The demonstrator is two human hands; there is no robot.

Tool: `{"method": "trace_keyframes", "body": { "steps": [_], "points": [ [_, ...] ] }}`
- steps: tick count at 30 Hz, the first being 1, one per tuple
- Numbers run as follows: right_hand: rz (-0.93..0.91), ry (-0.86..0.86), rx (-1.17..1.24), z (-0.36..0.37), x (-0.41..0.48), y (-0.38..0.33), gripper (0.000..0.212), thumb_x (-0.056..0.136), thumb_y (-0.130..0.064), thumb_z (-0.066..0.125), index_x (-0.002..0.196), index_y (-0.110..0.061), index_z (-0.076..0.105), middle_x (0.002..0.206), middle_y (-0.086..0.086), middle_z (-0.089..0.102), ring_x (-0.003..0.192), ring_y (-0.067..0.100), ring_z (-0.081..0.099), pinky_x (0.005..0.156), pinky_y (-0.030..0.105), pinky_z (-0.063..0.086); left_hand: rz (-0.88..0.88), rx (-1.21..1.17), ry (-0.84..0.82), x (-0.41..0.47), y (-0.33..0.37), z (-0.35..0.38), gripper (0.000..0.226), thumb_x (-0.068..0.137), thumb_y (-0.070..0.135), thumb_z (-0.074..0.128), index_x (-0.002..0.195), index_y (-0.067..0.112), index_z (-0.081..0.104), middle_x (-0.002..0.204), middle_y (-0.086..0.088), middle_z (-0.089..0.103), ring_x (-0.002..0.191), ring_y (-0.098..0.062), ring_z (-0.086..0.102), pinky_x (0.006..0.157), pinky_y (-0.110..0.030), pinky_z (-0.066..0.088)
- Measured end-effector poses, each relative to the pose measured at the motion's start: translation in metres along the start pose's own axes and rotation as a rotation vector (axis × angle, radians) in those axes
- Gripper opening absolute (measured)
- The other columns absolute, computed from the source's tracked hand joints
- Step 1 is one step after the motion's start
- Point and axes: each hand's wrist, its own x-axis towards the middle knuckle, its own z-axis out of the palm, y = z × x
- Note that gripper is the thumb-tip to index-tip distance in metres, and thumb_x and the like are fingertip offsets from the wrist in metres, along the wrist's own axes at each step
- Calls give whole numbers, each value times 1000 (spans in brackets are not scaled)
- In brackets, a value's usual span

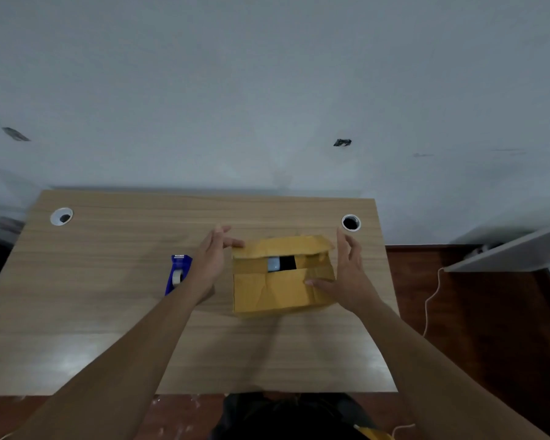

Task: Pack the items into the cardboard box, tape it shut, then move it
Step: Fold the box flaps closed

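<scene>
Fingers [323, 283] of our right hand [346, 281] press open on the cardboard box [280, 290] near the surface's [108, 312] far right corner, left hand [211, 262] open beside it; the flaps look thin and bendable, so we should grip its side walls.

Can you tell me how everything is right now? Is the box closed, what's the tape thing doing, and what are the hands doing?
cardboard box: upright on the desk, flaps folded partly over, a gap left open, no tape visible.
pale item: inside the box, seen through the gap.
tape dispenser: resting on the desk, left of the box, not held.
left hand: open, fingers at the box's far left corner.
right hand: open, thumb on the near flap.
desk: bare wood, two cable holes.
</scene>
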Motion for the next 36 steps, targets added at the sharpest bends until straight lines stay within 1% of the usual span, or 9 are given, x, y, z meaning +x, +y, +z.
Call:
{"method": "trace_keyframes", "body": {
  "steps": [2,5,7,9,12,16,22,27,36],
  "points": [
    [-9,-17,-40,-3,-1,0,139,74,-66,89,172,-38,-6,173,-3,-2,158,33,21,120,60,40,22,93,-51,-5,-9,-4,48,111,66,20,112,59,68,128,20,76,143,-15,54,124,-55,35],
    [-35,-98,-102,-5,-3,5,114,81,-77,76,171,-45,14,174,-8,-1,154,32,24,123,59,38,38,134,-56,-14,-16,-9,54,114,59,24,135,36,69,118,35,74,138,-10,57,118,-40,41],
    [-34,-147,-105,-2,-5,9,103,84,-81,70,168,-50,20,175,-11,0,155,33,23,125,58,34,39,128,-21,-20,-21,-13,53,116,53,27,146,29,62,114,34,76,112,-4,63,91,-11,48],
    [-20,-179,-106,3,-6,14,98,87,-82,65,168,-54,17,176,-10,0,157,35,22,127,58,31,34,99,33,-28,-29,-19,48,117,50,30,146,30,63,114,29,78,88,0,57,68,-2,46],
    [-9,-206,-52,10,-7,18,94,90,-83,61,165,-60,9,176,-11,5,159,33,26,125,53,36,37,17,116,-37,-50,-32,42,117,45,36,134,30,72,106,14,82,107,-6,70,95,-25,53],
    [17,-212,9,16,-11,16,92,95,-75,61,168,-55,8,173,-4,21,152,28,41,116,39,43,63,16,236,-46,-77,-56,39,116,36,44,108,20,79,80,-4,69,79,-22,65,74,-36,48],
    [59,-179,14,25,-16,13,88,99,-69,60,168,-56,7,171,2,31,148,31,48,110,42,47,-50,253,472,-22,-122,-89,50,95,61,69,110,14,67,100,-2,69,101,-31,71,85,-51,59],
    [92,-142,35,36,-25,9,86,100,-67,59,167,-57,7,171,1,31,147,31,48,109,40,47,-197,616,263,-6,-148,-90,83,85,64,82,134,4,50,130,-15,54,128,-37,50,102,-49,48],
    [155,-81,28,60,-55,-3,88,103,-64,57,169,-53,-1,175,4,25,152,35,43,115,53,48,-184,607,194,12,-159,-98,50,97,26,79,124,-3,48,124,-30,64,107,-48,65,76,-45,47]
  ]
}}
